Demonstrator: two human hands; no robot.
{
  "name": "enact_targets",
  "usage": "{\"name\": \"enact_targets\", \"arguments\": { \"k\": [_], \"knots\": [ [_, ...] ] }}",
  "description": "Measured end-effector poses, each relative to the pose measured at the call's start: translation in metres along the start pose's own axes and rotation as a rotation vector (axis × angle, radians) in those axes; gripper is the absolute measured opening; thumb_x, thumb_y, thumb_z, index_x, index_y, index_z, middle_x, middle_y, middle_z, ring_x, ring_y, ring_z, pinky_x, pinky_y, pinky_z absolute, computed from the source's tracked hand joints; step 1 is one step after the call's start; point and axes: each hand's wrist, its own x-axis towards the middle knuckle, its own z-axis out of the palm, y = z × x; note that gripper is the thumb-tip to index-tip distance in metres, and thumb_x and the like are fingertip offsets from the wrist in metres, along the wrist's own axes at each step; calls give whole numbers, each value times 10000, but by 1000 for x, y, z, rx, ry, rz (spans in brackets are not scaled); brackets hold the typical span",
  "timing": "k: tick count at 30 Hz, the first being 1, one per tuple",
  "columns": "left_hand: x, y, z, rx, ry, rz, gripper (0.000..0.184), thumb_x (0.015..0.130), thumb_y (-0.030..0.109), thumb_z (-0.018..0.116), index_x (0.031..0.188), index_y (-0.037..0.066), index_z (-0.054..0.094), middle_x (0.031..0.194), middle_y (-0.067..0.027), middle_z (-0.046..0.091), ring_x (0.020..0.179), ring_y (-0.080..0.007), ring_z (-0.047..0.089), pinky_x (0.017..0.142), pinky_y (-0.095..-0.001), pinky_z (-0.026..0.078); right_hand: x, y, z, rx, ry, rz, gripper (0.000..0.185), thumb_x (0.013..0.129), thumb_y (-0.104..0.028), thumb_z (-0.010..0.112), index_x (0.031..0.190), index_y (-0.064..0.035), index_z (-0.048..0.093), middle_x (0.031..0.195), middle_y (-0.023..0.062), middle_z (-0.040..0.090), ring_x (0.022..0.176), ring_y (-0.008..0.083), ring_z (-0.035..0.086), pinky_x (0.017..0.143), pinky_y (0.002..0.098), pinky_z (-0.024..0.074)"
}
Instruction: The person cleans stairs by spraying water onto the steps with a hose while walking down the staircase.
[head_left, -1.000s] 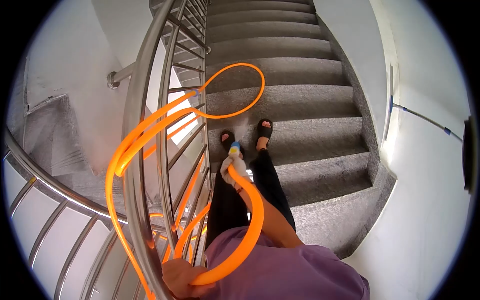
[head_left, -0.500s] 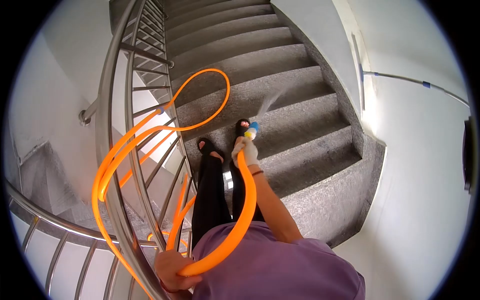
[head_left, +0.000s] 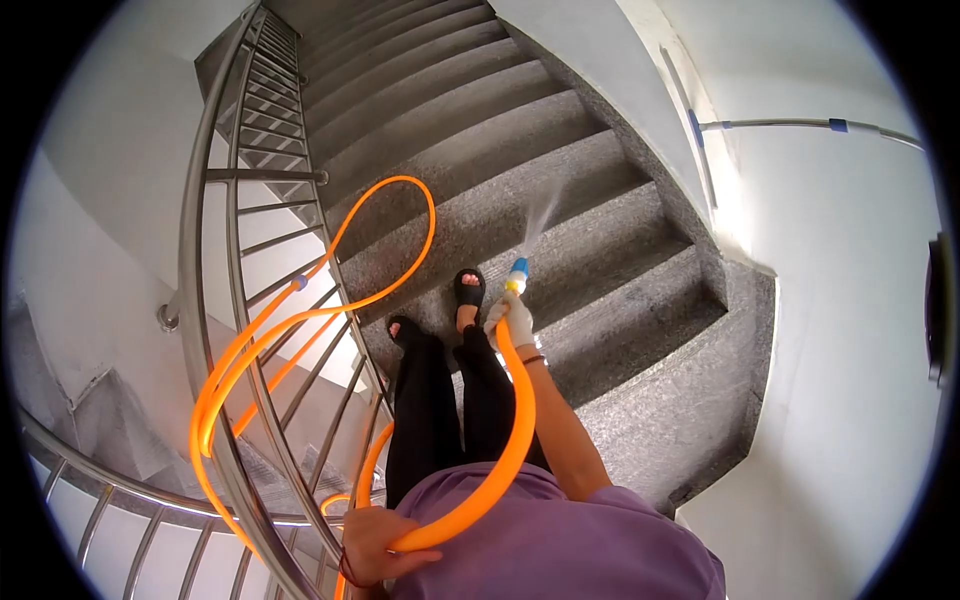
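Note:
My right hand [head_left: 512, 320], in a pale glove, is closed around the end of an orange hose [head_left: 521, 400] just behind its nozzle [head_left: 518, 272]. The nozzle has a blue tip and a white and yellow collar, and a fan of water [head_left: 543, 212] sprays from it onto the stairs [head_left: 480, 215]. Low in the view, beside the purple shirt, my bare left hand [head_left: 380, 545] grips the same hose further back. From there the hose passes among the railing bars, and a loop of it lies over the steps.
A metal railing [head_left: 197, 300] runs up the left side of the stairs, with hose draped over it. My feet in black sandals [head_left: 468, 288] stand on a step. At the right, a pole with blue bands [head_left: 838, 125] is by the white wall [head_left: 850, 300].
The view has shifted, so the stairs and railing sit differently. The nozzle and its spray now point more straight ahead, less to the right. Both hands keep their hold on the hose.

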Motion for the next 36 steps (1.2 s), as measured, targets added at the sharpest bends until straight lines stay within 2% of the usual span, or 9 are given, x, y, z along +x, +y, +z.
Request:
{"name": "enact_targets", "arguments": {
  "k": [6,8,9,12,14,23,27,33,36],
  "knots": [
    [20,20,8,-6,-52,32,321,522,330,766,599,67,599,492,-35,527,438,-199,527,434,-271,387,-19,-4,-5,41,-20,97,219,841,-272,476,661,-168,407,512,-68,341,418,64,374,384,207,343],
    [21,19,14,-29,84,45,434,598,487,685,577,68,572,462,-25,487,395,-205,485,400,-284,345,-24,-7,-10,159,28,112,221,843,-276,473,666,-163,405,512,-62,339,414,67,367,376,210,340],
    [24,20,14,-28,76,53,434,598,487,685,577,68,572,462,-25,487,395,-205,485,400,-284,345,-21,-12,-13,167,26,105,221,843,-276,473,666,-163,405,512,-62,339,414,67,367,376,210,340],
    [32,21,15,3,52,3,427,597,476,695,590,68,571,475,-26,499,407,-204,494,407,-284,348,-16,-33,-17,183,62,-16,231,842,-282,471,657,-166,396,503,-54,331,404,78,357,363,210,328],
    [44,27,17,42,-44,19,323,530,334,764,599,65,600,498,-42,529,432,-195,524,428,-274,388,-12,-54,-14,123,33,-76,228,841,-278,470,658,-167,393,504,-56,332,403,78,347,364,208,322],
    [65,14,28,-31,-113,124,313,527,334,780,630,83,622,556,-27,564,470,-178,546,451,-253,412,-7,-119,8,17,59,-206,238,855,-279,445,660,-156,385,504,-58,344,403,67,351,368,201,317],
    [63,16,13,-51,-131,107,331,511,307,781,602,51,593,519,-40,538,447,-207,534,431,-274,389,-18,-105,23,-53,71,-188,224,848,-240,454,655,-150,384,490,-61,330,387,63,342,367,199,315],
    [51,-1,-21,-123,-170,112,267,537,284,778,611,78,625,541,-23,566,471,-175,552,462,-248,419,-51,-53,6,-165,2,-155,237,851,-264,464,653,-158,388,486,-69,304,383,56,328,362,204,302],
    [50,-7,-29,-147,-157,111,255,547,281,771,609,82,624,537,-21,564,464,-174,548,462,-248,417,-56,-50,-17,62,28,-32,218,836,-290,470,676,-159,399,496,-61,333,384,71,340,371,219,316]
  ]
}}
